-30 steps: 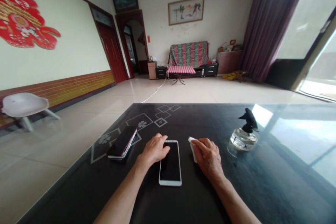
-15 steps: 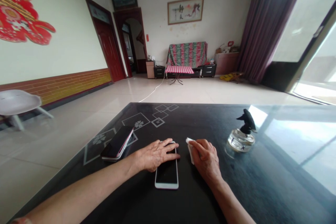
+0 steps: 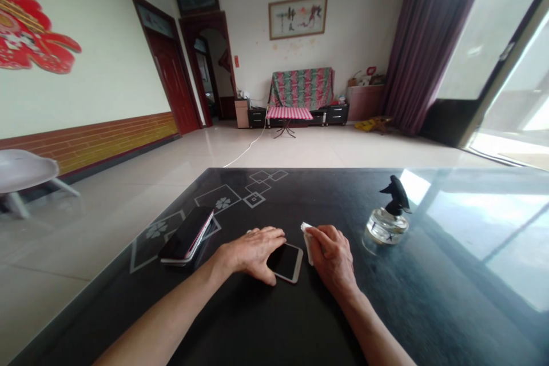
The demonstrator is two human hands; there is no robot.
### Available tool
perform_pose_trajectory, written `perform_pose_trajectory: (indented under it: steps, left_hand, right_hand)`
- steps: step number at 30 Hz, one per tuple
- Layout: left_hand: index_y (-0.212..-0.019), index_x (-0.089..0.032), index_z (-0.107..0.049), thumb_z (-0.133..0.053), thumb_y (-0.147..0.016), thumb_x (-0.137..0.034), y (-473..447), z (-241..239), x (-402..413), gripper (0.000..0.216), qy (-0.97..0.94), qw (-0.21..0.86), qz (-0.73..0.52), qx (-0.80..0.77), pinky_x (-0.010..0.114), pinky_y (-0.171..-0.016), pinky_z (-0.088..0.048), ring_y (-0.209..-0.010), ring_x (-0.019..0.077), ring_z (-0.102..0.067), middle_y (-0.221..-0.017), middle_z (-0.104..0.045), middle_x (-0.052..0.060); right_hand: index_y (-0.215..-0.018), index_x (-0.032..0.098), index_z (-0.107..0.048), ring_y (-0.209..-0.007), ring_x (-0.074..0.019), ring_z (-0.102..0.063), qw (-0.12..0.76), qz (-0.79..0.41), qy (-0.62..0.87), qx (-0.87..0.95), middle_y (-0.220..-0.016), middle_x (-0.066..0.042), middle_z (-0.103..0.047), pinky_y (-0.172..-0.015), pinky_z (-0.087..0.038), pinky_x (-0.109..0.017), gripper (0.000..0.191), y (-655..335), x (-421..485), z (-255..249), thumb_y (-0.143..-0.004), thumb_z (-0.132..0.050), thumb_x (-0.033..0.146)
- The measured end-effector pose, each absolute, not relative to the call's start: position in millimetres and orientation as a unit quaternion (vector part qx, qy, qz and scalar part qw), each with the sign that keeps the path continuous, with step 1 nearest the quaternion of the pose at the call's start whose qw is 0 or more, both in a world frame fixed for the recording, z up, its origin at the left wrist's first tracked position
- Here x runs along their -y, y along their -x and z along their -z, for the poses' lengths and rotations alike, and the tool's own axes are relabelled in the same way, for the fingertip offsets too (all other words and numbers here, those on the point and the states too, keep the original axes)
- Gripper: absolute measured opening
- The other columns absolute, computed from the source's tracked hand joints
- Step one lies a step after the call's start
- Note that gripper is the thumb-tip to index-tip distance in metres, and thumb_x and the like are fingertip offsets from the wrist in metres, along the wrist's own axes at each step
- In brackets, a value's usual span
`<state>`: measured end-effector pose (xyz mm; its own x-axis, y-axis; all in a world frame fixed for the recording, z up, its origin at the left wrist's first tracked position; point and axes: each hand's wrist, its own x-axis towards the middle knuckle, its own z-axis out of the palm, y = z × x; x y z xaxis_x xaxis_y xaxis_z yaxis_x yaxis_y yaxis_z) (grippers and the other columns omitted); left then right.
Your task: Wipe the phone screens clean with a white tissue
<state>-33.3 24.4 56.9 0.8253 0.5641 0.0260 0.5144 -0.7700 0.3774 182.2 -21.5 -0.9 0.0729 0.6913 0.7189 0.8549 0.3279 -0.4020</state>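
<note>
My left hand (image 3: 253, 250) lies palm-down, fingers nearly flat, pinning the left end of the white smartphone (image 3: 286, 261) to the black table (image 3: 300, 320). The phone's long axis runs slantwise toward my right hand (image 3: 332, 254). That hand sits just beside the phone's free end, curled around a folded white wipe (image 3: 307, 237). Farther right is a glass dish (image 3: 386, 227) with a black figure (image 3: 394, 197) on top; I cannot tell its contents.
</note>
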Motion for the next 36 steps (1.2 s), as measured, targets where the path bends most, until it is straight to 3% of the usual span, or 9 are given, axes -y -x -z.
perform_pose_trajectory:
  steps: [4,10,16,23,36]
  left_hand:
    - [-0.117,-0.022,-0.058,-0.072,-0.062,-0.036,26.0,-55.4,-19.9,0.059,-0.952,0.141,-0.042,-0.268,0.037,-0.091,-0.045,-0.105,0.0289,-0.056,-0.119,-0.057,0.008]
    - [-0.118,-0.020,-0.059,-0.072,-0.057,-0.034,21.6,-47.1,-17.5,0.064,-0.944,0.114,-0.066,-0.301,0.036,-0.087,-0.048,-0.097,0.0278,-0.055,-0.108,-0.057,0.008]
    - [-0.130,-0.018,-0.053,-0.075,-0.056,-0.029,32.1,-49.1,-24.3,0.078,-0.921,0.199,-0.143,-0.303,0.037,-0.097,-0.044,-0.107,0.0272,-0.054,-0.117,-0.057,0.008]
    - [-0.122,-0.020,-0.060,-0.072,-0.061,-0.019,47.2,-62.8,-36.0,0.063,-0.869,0.340,-0.204,-0.297,0.034,-0.099,-0.043,-0.109,0.0253,-0.056,-0.118,-0.059,0.005]
    - [-0.121,-0.021,-0.060,-0.068,-0.062,-0.016,48.5,-55.4,-42.0,0.060,-0.851,0.378,-0.224,-0.286,0.035,-0.102,-0.042,-0.113,0.0252,-0.056,-0.119,-0.060,0.003]
  right_hand:
    - [-0.098,0.024,-0.070,-0.078,-0.0164,-0.053,0.456,0.080,0.579,0.672,-0.089,-0.003,-0.062,-0.077,-0.037,-0.032,0.025,-181.2,22.1,0.7,-0.089,-0.047,0.023]
    - [-0.099,0.025,-0.070,-0.078,-0.0168,-0.053,0.449,0.072,0.579,0.677,-0.089,-0.004,-0.062,-0.077,-0.037,-0.032,0.025,-181.9,22.5,1.7,-0.089,-0.047,0.022]
    - [-0.099,0.024,-0.069,-0.079,-0.0174,-0.053,0.454,0.065,0.576,0.676,-0.090,-0.003,-0.061,-0.077,-0.037,-0.033,0.023,-182.8,21.6,3.2,-0.088,-0.049,0.020]
    - [-0.098,0.022,-0.067,-0.080,-0.0176,-0.053,0.485,0.055,0.537,0.688,-0.089,-0.004,-0.060,-0.079,-0.037,-0.034,0.022,-179.3,24.1,-0.5,-0.089,-0.048,0.018]
    - [-0.099,0.022,-0.067,-0.079,-0.0165,-0.054,0.561,-0.050,0.471,0.679,-0.087,-0.004,-0.059,-0.073,-0.043,-0.031,0.020,-160.5,25.5,-8.0,-0.090,-0.049,0.019]
